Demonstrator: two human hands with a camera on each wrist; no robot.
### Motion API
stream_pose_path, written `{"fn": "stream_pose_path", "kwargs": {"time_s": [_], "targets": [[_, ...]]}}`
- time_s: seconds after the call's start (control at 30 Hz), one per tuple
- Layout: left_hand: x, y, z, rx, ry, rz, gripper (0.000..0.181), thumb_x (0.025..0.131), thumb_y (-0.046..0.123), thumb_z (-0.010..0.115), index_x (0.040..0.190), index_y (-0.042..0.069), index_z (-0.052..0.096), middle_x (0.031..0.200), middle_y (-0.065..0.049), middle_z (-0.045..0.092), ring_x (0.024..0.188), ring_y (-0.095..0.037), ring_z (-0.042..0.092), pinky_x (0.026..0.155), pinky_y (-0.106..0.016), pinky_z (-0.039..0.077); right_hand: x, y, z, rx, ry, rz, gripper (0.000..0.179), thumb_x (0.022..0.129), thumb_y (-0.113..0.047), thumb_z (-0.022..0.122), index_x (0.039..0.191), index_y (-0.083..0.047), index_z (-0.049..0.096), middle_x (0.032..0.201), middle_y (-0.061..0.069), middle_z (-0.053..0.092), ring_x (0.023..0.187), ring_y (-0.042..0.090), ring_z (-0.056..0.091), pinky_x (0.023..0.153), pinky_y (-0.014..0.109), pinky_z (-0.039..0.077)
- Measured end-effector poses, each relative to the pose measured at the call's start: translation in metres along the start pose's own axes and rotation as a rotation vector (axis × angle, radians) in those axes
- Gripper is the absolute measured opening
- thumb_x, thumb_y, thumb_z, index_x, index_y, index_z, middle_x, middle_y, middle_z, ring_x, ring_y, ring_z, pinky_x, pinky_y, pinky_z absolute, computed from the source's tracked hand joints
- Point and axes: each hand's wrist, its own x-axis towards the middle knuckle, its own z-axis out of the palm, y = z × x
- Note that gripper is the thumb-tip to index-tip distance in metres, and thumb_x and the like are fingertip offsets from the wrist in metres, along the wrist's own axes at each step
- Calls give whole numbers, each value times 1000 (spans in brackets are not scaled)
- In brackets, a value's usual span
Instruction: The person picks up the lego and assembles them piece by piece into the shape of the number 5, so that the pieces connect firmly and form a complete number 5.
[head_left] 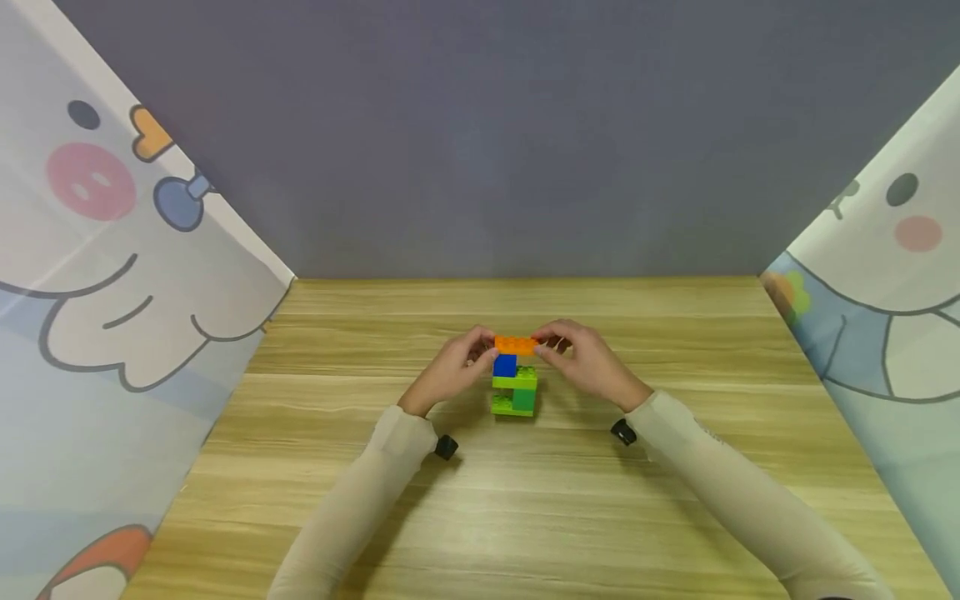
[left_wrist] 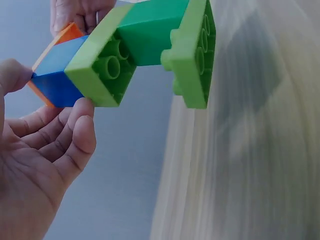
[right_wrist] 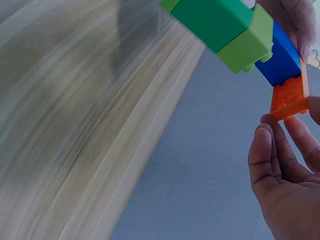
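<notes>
A stack of toy building bricks hangs between both hands, the hollow underside of its bottom lime green brick [left_wrist: 192, 55] showing in the left wrist view. Above that come a green brick [head_left: 524, 399], another lime green brick [head_left: 505, 382], a blue brick [head_left: 505, 365] and, at the top, a long orange brick [head_left: 515, 343]. My left hand [head_left: 455, 367] pinches the orange brick's left end between thumb and fingers, its fingertips close to the blue brick. At the other end, my right hand [head_left: 587, 362] pinches the orange brick, thumb on the near side.
Beneath the hands lies a wood-grain table [head_left: 525, 517]. A grey wall [head_left: 525, 142] rises behind its far edge, with cartoon-printed panels [head_left: 172, 283] at both sides. Small black devices [head_left: 446, 447] sit at the wrists.
</notes>
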Motion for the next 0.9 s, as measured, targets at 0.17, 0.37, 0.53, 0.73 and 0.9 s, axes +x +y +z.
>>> {"fn": "stream_pose_path", "kwargs": {"time_s": [0.17,0.37,0.53,0.73,0.9], "targets": [[2,6,-1,-18,3,10,39,100,34,47,127,7,53,101,2,60,82,-9,58,73,-28,50,-1,-1,-4,39,-17,23,21,96,-25,57,112,-14,65,103,-4,62,83,13,58,70,34,50],[3,5,-7,-23,85,50,38,101,32,45,127,5,53,99,-1,61,80,-12,59,71,-28,51,-5,-1,-7,85,4,10,30,97,-30,54,119,-11,62,109,0,63,89,15,59,74,38,50],[4,9,-19,-95,181,54,36,102,24,45,128,0,51,94,-8,60,75,-24,62,69,-37,53,-10,0,-5,109,38,-105,33,89,-19,68,121,-12,60,112,-3,60,98,15,56,76,40,50],[5,17,-29,-79,275,-9,32,103,18,42,127,1,53,83,-12,61,69,-28,58,62,-36,51,-15,-2,5,81,-6,-280,74,72,-14,84,136,-12,48,133,1,47,110,17,49,76,34,49],[5,21,-31,-65,287,-23,31,103,14,40,127,-1,53,75,-17,58,64,-26,55,57,-36,49,-15,-5,13,99,-11,-286,87,68,-7,86,141,-8,40,139,9,40,113,26,47,76,37,50]]}}
